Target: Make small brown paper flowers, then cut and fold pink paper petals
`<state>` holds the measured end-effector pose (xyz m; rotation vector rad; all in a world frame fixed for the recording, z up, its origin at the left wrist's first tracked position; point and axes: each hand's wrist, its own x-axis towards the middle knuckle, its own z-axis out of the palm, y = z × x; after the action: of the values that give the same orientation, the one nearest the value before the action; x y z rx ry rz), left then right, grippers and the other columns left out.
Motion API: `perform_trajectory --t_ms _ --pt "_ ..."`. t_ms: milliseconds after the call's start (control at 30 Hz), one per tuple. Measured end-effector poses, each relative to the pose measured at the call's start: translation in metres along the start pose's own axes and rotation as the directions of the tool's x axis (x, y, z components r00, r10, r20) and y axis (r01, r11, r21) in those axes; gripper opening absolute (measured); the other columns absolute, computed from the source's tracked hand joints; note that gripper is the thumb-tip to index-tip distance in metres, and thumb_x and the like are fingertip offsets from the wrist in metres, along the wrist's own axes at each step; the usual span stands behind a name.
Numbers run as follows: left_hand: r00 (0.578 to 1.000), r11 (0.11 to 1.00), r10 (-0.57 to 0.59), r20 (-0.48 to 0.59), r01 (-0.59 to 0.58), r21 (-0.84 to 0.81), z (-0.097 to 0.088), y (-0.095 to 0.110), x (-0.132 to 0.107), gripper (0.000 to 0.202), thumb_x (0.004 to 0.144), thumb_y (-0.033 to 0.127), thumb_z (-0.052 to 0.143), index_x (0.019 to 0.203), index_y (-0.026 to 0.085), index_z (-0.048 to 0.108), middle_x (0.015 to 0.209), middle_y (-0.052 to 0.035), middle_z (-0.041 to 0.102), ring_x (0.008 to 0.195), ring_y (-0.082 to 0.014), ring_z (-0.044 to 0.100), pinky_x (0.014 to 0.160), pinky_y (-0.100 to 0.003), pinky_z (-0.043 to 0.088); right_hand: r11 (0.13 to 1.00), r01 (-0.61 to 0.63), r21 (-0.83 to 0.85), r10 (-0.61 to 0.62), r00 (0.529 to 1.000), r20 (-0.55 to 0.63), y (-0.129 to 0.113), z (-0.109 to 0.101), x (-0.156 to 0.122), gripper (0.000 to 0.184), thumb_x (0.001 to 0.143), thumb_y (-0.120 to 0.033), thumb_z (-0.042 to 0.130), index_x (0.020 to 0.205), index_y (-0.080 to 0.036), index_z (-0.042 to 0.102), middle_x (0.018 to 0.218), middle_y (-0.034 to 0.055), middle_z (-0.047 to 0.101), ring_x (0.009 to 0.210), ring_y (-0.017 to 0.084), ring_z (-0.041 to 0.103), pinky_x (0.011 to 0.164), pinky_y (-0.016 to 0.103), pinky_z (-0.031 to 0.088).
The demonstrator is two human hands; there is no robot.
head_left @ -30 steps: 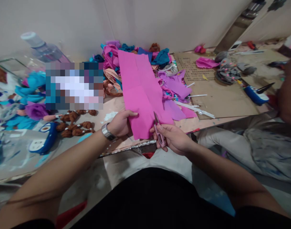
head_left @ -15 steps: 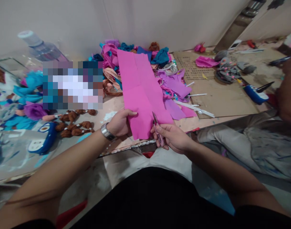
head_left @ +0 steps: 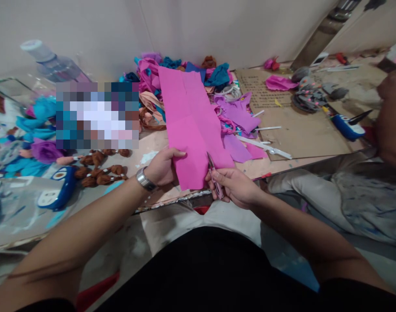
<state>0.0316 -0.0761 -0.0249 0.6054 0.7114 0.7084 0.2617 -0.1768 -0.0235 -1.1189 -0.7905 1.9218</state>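
Note:
A long bright pink sheet (head_left: 189,117), which looks like crepe paper, stretches from the pile at the back to the table's front edge. My left hand (head_left: 165,167) is closed on its left edge, thumb on top and the other fingers underneath. Small pink-handled scissors (head_left: 216,184) are in my right hand (head_left: 233,184), with the fingers around the handles. Their blades lie in a cut running up from the near edge, and the paper to the right of the cut hangs partly behind my right hand.
Behind the sheet lies a heap of coloured scraps (head_left: 219,76). Purple pieces (head_left: 240,115) and white strips (head_left: 266,147) are to the right, near cardboard (head_left: 295,134). Brown bundles (head_left: 102,173), a blue-and-white tape dispenser (head_left: 60,188) and a bottle (head_left: 60,65) stand left. Another person's arm (head_left: 393,117) is at right.
The view has shifted very slightly. Both hands, the scissors and the pink sheet keep nearly the same positions.

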Motion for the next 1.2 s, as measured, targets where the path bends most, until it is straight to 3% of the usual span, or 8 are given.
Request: perform_trajectory --t_ms 167,333,567,800,1067,1200 --pt "0.999 0.998 -0.054 0.007 0.053 0.029 -0.004 0.002 0.000 0.028 0.076 0.023 0.077 0.102 0.013 0.081 0.088 -0.0116 0.086 0.083 -0.0331 0.085 0.091 -0.050 0.070 1.000 -0.006 0.005 0.006 1.000 -0.020 -0.002 0.003 -0.001 0.067 0.069 -0.074 0.104 0.093 -0.016 0.080 0.073 -0.0016 0.072 0.051 0.009 0.065 0.034 0.016 0.035" --pt "0.999 0.999 -0.045 -0.024 0.046 0.026 -0.002 0.002 -0.001 0.033 0.073 0.024 0.078 0.104 0.012 0.079 0.095 -0.0141 0.086 0.096 -0.0377 0.086 0.099 -0.055 0.068 1.000 0.005 -0.004 -0.005 1.000 -0.028 -0.002 0.004 0.000 0.067 0.069 -0.074 0.104 0.089 -0.015 0.077 0.071 -0.0015 0.071 0.051 0.009 0.065 0.033 0.016 0.035" --pt "0.997 0.998 -0.027 -0.078 0.031 0.052 0.004 0.002 -0.003 0.036 0.071 0.023 0.078 0.105 0.011 0.079 0.089 -0.0127 0.084 0.088 -0.0364 0.084 0.098 -0.057 0.069 1.000 0.010 0.001 -0.010 1.000 -0.022 -0.001 0.004 0.000 0.065 0.072 -0.074 0.102 0.090 -0.016 0.077 0.074 -0.0016 0.070 0.052 0.009 0.064 0.034 0.017 0.033" --pt "0.997 0.996 -0.037 -0.067 0.042 0.080 0.008 0.000 -0.005 0.033 0.070 0.025 0.079 0.099 0.012 0.077 0.088 -0.0134 0.083 0.097 -0.0396 0.084 0.099 -0.058 0.068 1.000 0.022 0.019 -0.022 0.999 -0.025 -0.005 0.005 -0.001 0.067 0.071 -0.073 0.103 0.093 -0.015 0.077 0.076 -0.0014 0.070 0.054 0.010 0.065 0.036 0.019 0.034" --pt "0.998 0.994 -0.062 -0.012 0.062 0.091 0.004 0.000 -0.005 0.044 0.072 0.026 0.081 0.114 0.012 0.080 0.096 -0.0147 0.086 0.090 -0.0357 0.084 0.100 -0.057 0.068 1.000 0.017 0.004 -0.017 0.999 -0.030 -0.009 0.004 0.003 0.059 0.078 -0.067 0.100 0.092 -0.016 0.073 0.076 -0.0010 0.069 0.053 0.010 0.063 0.036 0.020 0.029" --pt "0.997 0.995 -0.070 0.034 0.068 0.067 0.000 -0.002 -0.003 0.044 0.074 0.029 0.080 0.114 0.011 0.081 0.097 -0.0176 0.086 0.100 -0.0424 0.085 0.103 -0.061 0.067 1.000 0.016 0.005 -0.016 0.999 -0.040 -0.008 0.003 0.002 0.058 0.080 -0.068 0.099 0.095 -0.017 0.076 0.078 -0.0007 0.070 0.054 0.009 0.063 0.037 0.020 0.029"
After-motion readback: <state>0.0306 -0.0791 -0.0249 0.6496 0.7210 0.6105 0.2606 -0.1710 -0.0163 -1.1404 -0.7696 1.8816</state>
